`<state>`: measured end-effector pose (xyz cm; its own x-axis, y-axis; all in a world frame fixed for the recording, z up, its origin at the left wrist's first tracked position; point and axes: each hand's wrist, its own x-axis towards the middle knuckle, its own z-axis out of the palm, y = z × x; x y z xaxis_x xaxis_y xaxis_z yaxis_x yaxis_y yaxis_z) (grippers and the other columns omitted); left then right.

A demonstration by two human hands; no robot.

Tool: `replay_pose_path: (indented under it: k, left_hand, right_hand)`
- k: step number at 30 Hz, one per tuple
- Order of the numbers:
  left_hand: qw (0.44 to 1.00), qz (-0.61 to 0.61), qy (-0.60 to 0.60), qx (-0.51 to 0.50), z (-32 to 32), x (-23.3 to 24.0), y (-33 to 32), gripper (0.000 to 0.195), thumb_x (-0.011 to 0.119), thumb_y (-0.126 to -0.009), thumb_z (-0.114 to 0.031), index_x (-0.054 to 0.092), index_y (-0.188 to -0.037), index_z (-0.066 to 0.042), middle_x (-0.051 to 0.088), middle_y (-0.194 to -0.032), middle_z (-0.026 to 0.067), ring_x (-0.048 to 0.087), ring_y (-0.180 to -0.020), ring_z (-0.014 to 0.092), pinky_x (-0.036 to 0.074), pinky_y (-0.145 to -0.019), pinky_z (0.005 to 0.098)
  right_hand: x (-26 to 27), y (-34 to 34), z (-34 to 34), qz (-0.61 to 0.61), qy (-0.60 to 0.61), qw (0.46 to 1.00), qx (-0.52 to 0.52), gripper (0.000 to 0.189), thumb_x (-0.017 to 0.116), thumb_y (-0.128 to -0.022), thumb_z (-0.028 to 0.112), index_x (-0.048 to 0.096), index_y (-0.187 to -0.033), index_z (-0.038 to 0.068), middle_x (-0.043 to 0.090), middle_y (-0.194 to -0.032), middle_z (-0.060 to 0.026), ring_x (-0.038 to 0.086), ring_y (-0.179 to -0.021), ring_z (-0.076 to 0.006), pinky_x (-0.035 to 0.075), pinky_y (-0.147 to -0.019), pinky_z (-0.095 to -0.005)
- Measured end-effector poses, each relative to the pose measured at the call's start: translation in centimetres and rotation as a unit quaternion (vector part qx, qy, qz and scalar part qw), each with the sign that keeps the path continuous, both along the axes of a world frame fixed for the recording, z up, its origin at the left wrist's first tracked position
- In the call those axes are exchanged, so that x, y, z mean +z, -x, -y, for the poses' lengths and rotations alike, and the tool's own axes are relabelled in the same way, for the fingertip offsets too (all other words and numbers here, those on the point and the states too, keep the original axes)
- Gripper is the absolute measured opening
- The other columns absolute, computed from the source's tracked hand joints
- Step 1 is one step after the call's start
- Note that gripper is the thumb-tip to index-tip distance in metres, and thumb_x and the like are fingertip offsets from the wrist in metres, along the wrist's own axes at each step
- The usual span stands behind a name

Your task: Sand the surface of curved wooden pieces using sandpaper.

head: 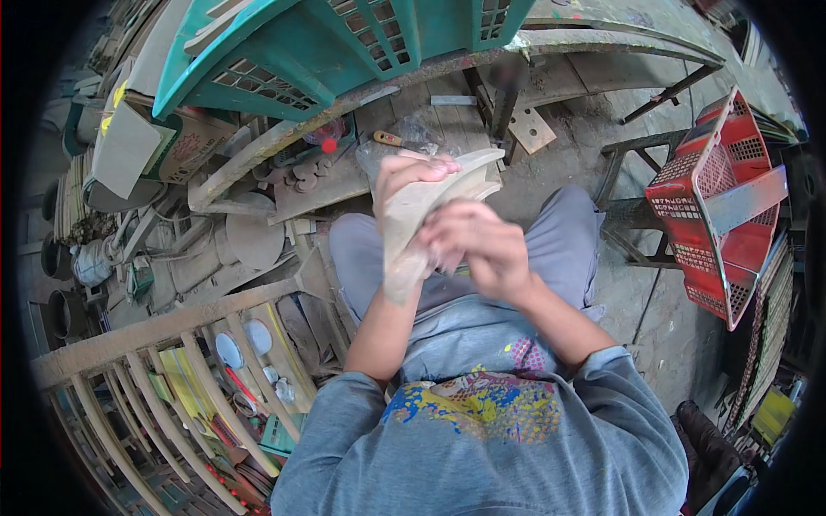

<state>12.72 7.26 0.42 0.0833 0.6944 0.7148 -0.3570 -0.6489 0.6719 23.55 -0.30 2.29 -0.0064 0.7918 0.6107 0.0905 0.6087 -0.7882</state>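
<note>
My left hand (pixel 410 174) grips a pale, curved wooden piece (pixel 419 200) above my lap, its fingers over the upper edge. The piece has pointed, flared ends at the upper right and tapers down along my left forearm. My right hand (pixel 481 245) is blurred, with fingers bent against the lower side of the piece; whether it holds something small there cannot be told. Beyond my hands, a tool with a wooden handle (pixel 387 138) lies on a low wooden platform, beside crumpled clear plastic (pixel 413 132).
A teal plastic crate (pixel 361 64) stands on a metal-framed table ahead. On the right, a red plastic crate (pixel 697 193) rests on a stool. A slatted wooden frame (pixel 174 329) stands at my left. A cardboard box (pixel 187 142) and curved wooden cutouts (pixel 308 175) lie at the front left.
</note>
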Motion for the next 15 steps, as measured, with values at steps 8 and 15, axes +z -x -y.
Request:
replay_pose_path:
  k: [8,15]
  left_hand:
    - [0.999,0.04,0.015,-0.023,0.2,2.3,0.4,0.066,0.072,-0.075,-0.045,0.05,-0.117,0.001,0.049,-0.107,0.013,0.055,-0.102,0.029,0.046,-0.094,0.0468]
    - [0.999,0.005,-0.034,-0.009,-0.1,2.8,0.6,0.072,0.073,-0.073,-0.054,0.05,-0.115,0.0,0.049,-0.108,0.012,0.054,-0.103,0.028,0.047,-0.093,0.0463]
  right_hand:
    - [-4.1,-4.4,-1.9,0.055,0.071,0.995,-0.04,0.031,0.052,-0.074,-0.017,0.071,-0.093,-0.001,0.074,-0.099,-0.0114,0.066,-0.099,-0.027,0.05,-0.093,-0.0356]
    - [-1.9,-2.3,-1.7,0.05,0.01,0.998,-0.034,0.034,0.049,-0.066,-0.017,0.07,-0.085,0.001,0.073,-0.092,-0.0101,0.068,-0.092,-0.0269,0.052,-0.086,-0.0366]
